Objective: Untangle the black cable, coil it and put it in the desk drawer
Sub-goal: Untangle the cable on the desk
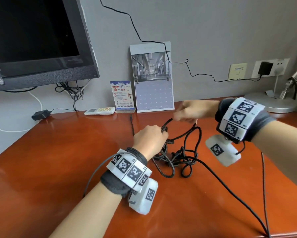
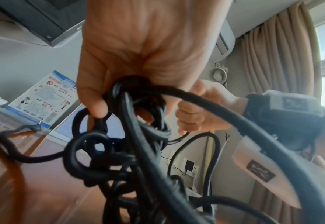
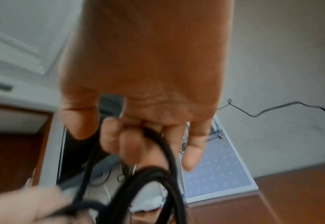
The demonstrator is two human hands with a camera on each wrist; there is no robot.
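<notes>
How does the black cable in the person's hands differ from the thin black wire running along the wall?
The black cable is thick; the wall wire looks far thinner. The black cable lies knotted in loops on the desk, while the wall wire runs as one wavy line to a plugged-in adapter. The left hand and right hand grip the cable; nothing touches the wire. Both are black.

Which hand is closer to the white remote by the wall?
Left. The left hand grips the black cable nearer the white remote, which lies behind it to the left. The right hand pinches a strand farther right.
</notes>
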